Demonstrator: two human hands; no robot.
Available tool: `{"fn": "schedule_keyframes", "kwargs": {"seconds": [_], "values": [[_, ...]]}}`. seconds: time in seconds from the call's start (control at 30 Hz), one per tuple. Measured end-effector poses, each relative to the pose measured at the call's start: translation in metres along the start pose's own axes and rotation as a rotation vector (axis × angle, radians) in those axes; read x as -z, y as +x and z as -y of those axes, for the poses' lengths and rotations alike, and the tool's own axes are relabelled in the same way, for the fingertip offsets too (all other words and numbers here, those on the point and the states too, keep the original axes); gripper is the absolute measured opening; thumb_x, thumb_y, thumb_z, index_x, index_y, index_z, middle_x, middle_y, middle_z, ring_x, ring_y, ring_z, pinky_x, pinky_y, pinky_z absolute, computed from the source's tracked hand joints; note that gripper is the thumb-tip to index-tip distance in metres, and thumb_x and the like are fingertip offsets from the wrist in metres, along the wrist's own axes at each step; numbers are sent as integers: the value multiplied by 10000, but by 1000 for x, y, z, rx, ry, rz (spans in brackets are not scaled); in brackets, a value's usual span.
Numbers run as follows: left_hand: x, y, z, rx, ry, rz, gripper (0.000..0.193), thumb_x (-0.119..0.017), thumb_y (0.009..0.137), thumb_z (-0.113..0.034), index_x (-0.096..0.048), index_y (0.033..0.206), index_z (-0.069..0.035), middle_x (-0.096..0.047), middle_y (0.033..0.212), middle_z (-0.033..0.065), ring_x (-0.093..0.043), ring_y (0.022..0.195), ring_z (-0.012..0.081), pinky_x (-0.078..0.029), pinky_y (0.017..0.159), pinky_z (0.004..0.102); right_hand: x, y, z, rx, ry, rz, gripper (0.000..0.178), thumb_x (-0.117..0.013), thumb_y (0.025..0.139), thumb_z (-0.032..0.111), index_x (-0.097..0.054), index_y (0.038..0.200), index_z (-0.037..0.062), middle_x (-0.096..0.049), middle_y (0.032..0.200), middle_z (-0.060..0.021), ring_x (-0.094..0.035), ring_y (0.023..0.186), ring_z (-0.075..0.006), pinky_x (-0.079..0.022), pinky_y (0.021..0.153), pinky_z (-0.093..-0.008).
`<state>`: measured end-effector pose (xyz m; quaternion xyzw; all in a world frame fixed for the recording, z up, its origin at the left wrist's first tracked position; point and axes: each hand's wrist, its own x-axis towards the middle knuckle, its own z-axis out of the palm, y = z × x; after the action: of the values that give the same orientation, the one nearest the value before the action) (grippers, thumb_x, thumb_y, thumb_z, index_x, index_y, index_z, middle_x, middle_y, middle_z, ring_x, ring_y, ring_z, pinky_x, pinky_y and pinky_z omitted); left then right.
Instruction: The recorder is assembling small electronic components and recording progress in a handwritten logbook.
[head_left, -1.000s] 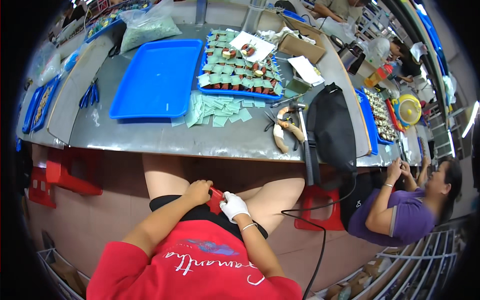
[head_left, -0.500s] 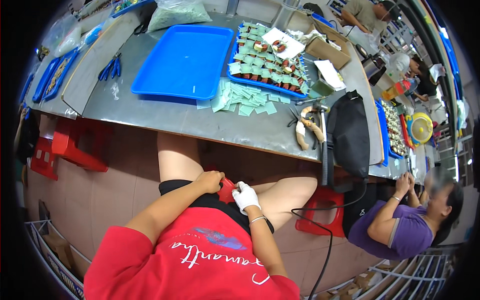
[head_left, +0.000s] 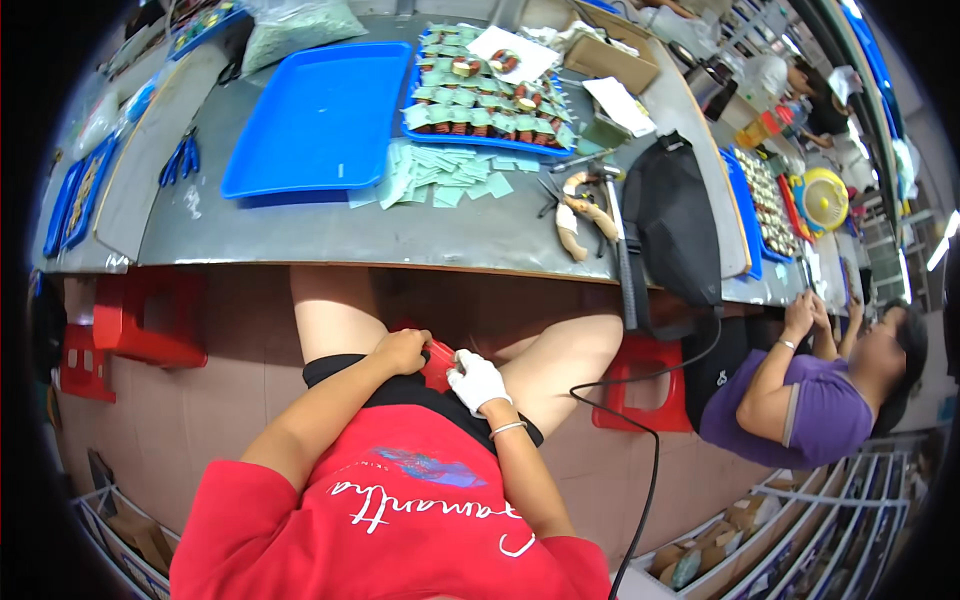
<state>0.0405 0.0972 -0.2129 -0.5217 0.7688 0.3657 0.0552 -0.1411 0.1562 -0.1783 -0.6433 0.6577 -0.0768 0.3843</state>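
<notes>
I sit at a metal-topped workbench (head_left: pixel 330 232) with both hands low between my thighs. My bare left hand (head_left: pixel 402 350) has its fingers curled on the left edge of a red plastic stool (head_left: pixel 437 366) under me. On the stool's right side, my right hand (head_left: pixel 476 382) wears a white glove, its fingers bent around the edge. Their fingertips are partly hidden. On the bench ahead are a blue tray (head_left: pixel 312 125) and a second blue tray (head_left: pixel 490 142) filled with copper-wound ring coils (head_left: pixel 452 128) and pale green sheets. Loose green slips (head_left: pixel 445 172) lie before it.
Tape-wrapped pliers (head_left: pixel 575 222), a hammer (head_left: pixel 618 215) and a black bag (head_left: pixel 672 215) lie at the bench's right, with a black cable (head_left: pixel 655 470) hanging down. Blue-handled pliers (head_left: pixel 182 160) lie left. A co-worker in purple (head_left: pixel 785 405) sits at the right. Another red stool (head_left: pixel 150 318) stands left.
The view has shifted, so the bench and its trays sit further left and higher. My hands stay on the stool, with little change in their grip.
</notes>
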Motion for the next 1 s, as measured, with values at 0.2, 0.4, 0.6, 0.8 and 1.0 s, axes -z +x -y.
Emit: {"fn": "schedule_keyframes", "kwargs": {"seconds": [0.2,0.4,0.6,0.8,1.0], "values": [[1,3,4,42,-27,32,343,-585,749,-115,-623,1089,-102,-673,1006,154,-635,973,311,-503,855,410,49,-64,28,73,177,17,280,-602,841,262,-577,1017,46,-640,936,-171,-622,861,-350,-491,776,-417],[2,2,0,33,-12,31,328,-589,750,-102,-626,1076,-91,-676,996,148,-637,965,310,-500,851,414,116,-118,62,176,379,21,362,-701,811,131,-600,1129,-10,-609,830,-50,-531,701,-105,-460,657,-244],[18,-21,-23,-114,-135,-76,287,-594,767,-77,-622,1051,-40,-665,980,173,-634,932,333,-498,826,409,158,-118,82,331,695,8,373,-715,778,9,-608,1134,-24,-651,922,-63,-568,723,-85,-478,663,-235],[123,-94,-96,-442,-416,-343,265,-654,779,-12,-622,1041,-7,-641,978,163,-625,929,314,-503,802,363,176,-127,60,491,413,-441,292,-716,754,6,-647,1037,-9,-653,867,-72,-608,721,-146,-489,671,-256],[269,-172,-149,-1104,-80,-1098,440,-783,742,-169,-598,1082,39,-659,1001,153,-640,894,293,-513,779,352,225,-160,86,523,490,-1057,171,-584,880,20,-621,1043,-17,-639,913,-123,-592,723,-144,-492,642,-239]]}}
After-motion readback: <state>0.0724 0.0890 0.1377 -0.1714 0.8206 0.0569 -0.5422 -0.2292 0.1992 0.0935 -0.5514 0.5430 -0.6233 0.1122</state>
